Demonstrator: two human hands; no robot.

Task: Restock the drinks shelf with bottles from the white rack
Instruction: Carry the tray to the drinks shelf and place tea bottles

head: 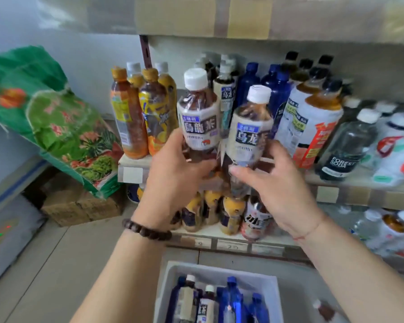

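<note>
We are gripping two tea bottles before the shelf (350, 185): left hand (173, 176) grasping one (200, 117), right hand (273, 183) grasping the other (250, 131).

A single head-worn wide-angle view looks forward and down, close to the drinks shelf (219, 164) filling twelve to three o'clock. The white rack (173, 276) sits at six o'clock just beneath, with both forearms reaching up from the bottom edge.

Green printed sack (56, 122) leaning atop cardboard box (79, 206), left of shelving; tiled floor (68, 264).
</note>
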